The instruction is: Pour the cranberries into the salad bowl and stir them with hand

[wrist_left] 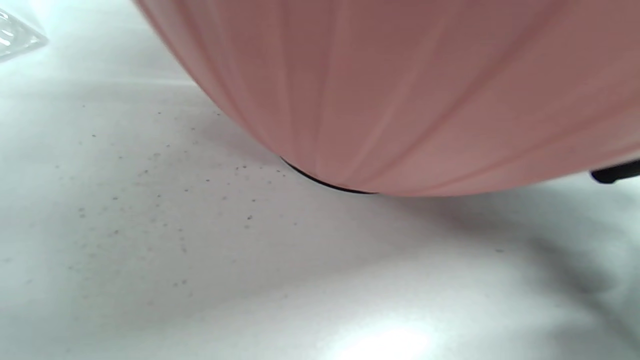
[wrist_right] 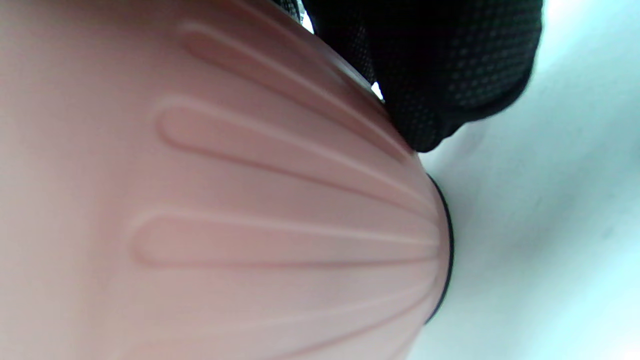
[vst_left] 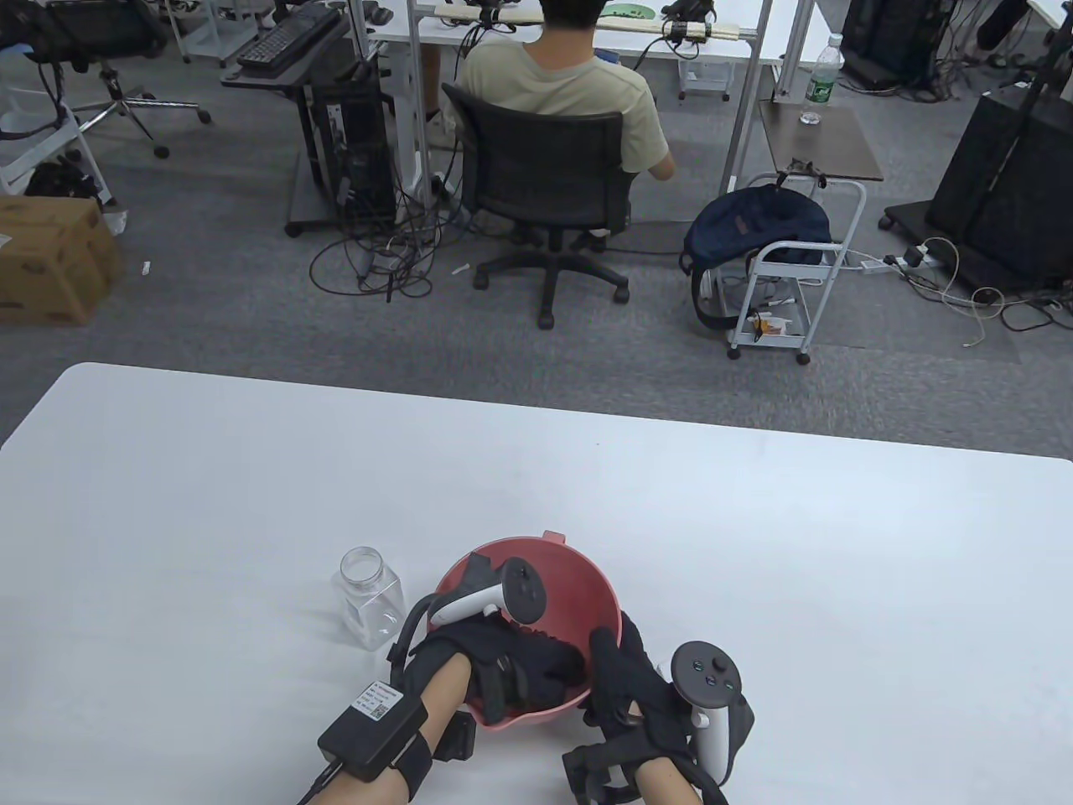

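Observation:
A pink ribbed salad bowl (vst_left: 578,570) stands near the table's front edge. Its outer wall fills the left wrist view (wrist_left: 400,90) and the right wrist view (wrist_right: 225,200). My left hand (vst_left: 528,662) reaches over the near rim, fingers stretched down inside the bowl. The cranberries are hidden under it. My right hand (vst_left: 624,671) grips the bowl's right rim, thumb inside and fingers (wrist_right: 440,75) on the outer wall. An empty clear jar (vst_left: 370,597) stands upright, lid off, just left of the bowl.
The white table (vst_left: 754,545) stretches wide to the left, right and far side. Beyond its far edge a person sits in an office chair (vst_left: 545,193) at a desk. Fine dark specks dot the tabletop (wrist_left: 150,200) beside the bowl's base.

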The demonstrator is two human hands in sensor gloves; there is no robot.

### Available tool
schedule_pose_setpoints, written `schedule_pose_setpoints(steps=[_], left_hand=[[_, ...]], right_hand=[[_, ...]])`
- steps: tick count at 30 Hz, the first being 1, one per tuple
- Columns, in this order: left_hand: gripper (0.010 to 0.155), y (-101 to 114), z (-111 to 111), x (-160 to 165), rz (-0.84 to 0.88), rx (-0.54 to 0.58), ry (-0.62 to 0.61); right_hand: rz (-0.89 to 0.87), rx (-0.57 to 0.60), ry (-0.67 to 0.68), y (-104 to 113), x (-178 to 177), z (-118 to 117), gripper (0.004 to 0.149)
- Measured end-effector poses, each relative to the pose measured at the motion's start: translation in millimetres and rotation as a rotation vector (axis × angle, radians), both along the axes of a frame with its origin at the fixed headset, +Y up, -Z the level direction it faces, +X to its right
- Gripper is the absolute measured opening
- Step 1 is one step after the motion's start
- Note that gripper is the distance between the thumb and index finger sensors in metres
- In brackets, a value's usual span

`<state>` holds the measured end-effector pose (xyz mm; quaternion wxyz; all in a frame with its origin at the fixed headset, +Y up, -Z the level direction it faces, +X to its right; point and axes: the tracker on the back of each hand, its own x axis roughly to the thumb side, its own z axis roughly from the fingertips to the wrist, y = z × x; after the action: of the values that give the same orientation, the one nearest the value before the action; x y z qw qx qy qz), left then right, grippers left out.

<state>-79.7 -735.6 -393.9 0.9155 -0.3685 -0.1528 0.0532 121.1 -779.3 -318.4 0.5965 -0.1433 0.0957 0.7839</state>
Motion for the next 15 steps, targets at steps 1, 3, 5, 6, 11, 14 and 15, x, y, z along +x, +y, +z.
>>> schedule_pose_setpoints(steps=[1,3,5,6,11,14,15], left_hand=[[0.065,-0.4,0.2,0.0,-0.009,-0.004,-0.002],[0.066,-0.2,0.4,0.0,-0.01,-0.002,0.001],[0.067,-0.3,0.6,0.1,-0.02,-0.003,0.005],[0.067,-0.1,0.7,0.1,-0.022,-0.003,0.008],[0.068,0.8,-0.4,-1.7,0.011,-0.009,0.038],[0.069,1.5,-0.7,-2.2,0.033,-0.008,0.046],[0.069,1.6,-0.9,-2.4,0.037,-0.007,0.047]], right_hand=[[0.0,0.0,0.0,0.0,-0.1,0.0,0.076],[0.001,0.001,0.0,-0.1,0.0,-0.1,0.076],[0.001,0.001,0.001,0.0,0.0,0.0,0.076],[0.001,0.001,0.001,-0.1,0.0,0.0,0.076],[-0.001,-0.001,0.0,-0.2,0.1,0.2,0.076],[-0.003,-0.001,0.0,-0.3,0.2,0.2,0.076],[-0.003,-0.001,0.0,-0.3,0.1,0.2,0.076]])
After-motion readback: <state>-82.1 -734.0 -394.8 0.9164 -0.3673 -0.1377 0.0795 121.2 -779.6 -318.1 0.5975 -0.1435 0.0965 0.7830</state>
